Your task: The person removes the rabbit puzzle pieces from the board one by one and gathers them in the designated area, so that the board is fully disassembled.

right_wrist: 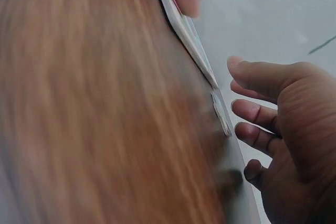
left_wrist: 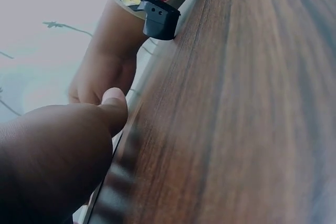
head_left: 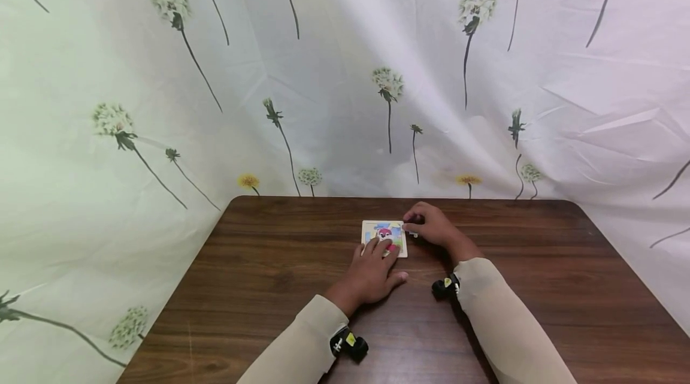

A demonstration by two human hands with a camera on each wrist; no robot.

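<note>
Location: recording station, apparently indoor; building type indeterminate. Indicators: a wood-grain table [head_left: 259, 288], a creased hanging backdrop [head_left: 334, 102] (dandelion print [head_left: 388, 81]), and a black camera [head_left: 357, 349] at each wrist.

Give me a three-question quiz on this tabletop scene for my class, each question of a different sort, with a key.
1. True or false: the left hand is touching the picture board.
2. What lies beside the picture board, near the right hand?
A) a red cup
B) a small pale piece
C) a pair of scissors
3. Fill in the missing word: the cloth behind the brown table is printed with ____.

Key: 1. True. 2. B. 3. flowers.
</note>
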